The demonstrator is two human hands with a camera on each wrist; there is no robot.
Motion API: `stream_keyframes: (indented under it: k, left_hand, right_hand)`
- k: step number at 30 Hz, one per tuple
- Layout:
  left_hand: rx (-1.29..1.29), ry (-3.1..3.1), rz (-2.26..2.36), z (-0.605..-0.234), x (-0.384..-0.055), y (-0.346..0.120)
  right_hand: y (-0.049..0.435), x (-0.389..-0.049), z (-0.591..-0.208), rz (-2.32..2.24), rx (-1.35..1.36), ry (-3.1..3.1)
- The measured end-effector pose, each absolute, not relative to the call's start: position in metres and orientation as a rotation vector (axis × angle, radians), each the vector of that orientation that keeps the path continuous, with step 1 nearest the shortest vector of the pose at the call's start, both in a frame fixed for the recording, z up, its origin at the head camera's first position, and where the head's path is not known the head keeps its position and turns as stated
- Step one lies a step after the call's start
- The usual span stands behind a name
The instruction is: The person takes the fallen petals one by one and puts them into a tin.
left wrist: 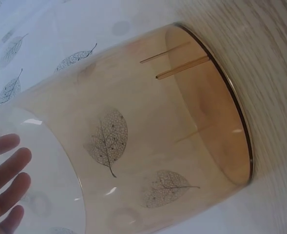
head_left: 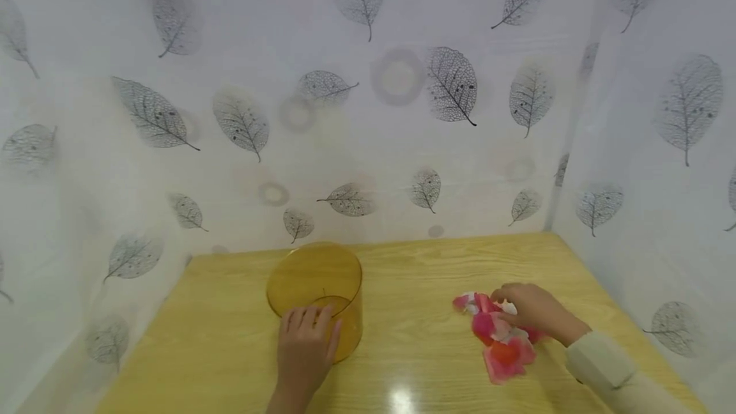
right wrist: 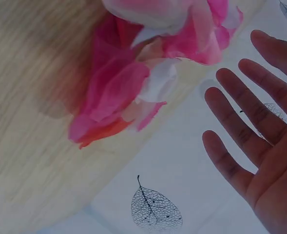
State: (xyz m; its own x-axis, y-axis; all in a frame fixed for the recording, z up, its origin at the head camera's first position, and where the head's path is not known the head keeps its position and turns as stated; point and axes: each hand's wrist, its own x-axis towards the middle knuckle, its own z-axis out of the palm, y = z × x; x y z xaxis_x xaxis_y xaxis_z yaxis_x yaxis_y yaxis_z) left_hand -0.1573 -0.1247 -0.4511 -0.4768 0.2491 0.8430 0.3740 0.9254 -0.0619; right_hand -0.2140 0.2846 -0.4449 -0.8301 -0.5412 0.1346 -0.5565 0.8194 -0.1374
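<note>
Closest to the head camera, at its lower edge, the left hand (head_left: 305, 353) is held at the near rim of an amber tub (head_left: 352, 332); its fingers are relaxed and clasped round nothing, and whether the rim is actually touched cannot be told. The tub is stood upright on the wood-patterned worktop (head_left: 408, 324), left of the middle, with its mouth uncovered. To the right, pink, red and white petals (head_left: 497, 337) are bunched in a loose heap on the worktop, and the right hand (head_left: 535, 308) is seen at them, with a pale sleeve (head_left: 600, 360) worn at its wrist. In the right wrist view its fingers are stretched out, apart from the petals, so nothing appears to be gripped by it.

Trouble could be caused chiefly by how light and thin the petals look: if a bunch were pinched by its edges only, some would likely be dropped or left clinging to the fingers. Strays could also be pushed toward the worktop's right side by a hasty sweep, or dragged along by the sleeve. The tub looks light too, so if its rim were pressed or pulled without a firm hold, it could be tipped, or slid toward the leaf-printed sheet (head_left: 379, 139) behind it.
</note>
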Motion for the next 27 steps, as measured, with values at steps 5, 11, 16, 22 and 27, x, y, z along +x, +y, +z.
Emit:
stream_keyframes:
  k: [5,11,16,22,27]
  left_hand:
    - [-0.429,-2.052,-0.175,-0.451,-0.159,-0.124]
    - [-0.401,-2.071,-0.186,-0.456,-0.161,-0.122]
    - [-0.393,-2.065,-0.186,-0.459,-0.161,-0.122]
    - [-0.382,-2.08,-0.186,-0.457,-0.16,-0.121]
    - [-0.383,-2.071,-0.193,-0.456,-0.16,-0.12]
  right_hand:
    - [0.29,-0.214,-0.459,0.34,0.834,-2.963]
    - [0.282,-0.21,-0.461,0.528,0.53,-3.213]
    - [0.28,-0.213,-0.464,0.515,0.52,-3.243]
    - [0.281,-0.215,-0.467,0.546,0.493,-3.264]
    - [0.285,-0.215,-0.463,0.619,0.421,-3.286]
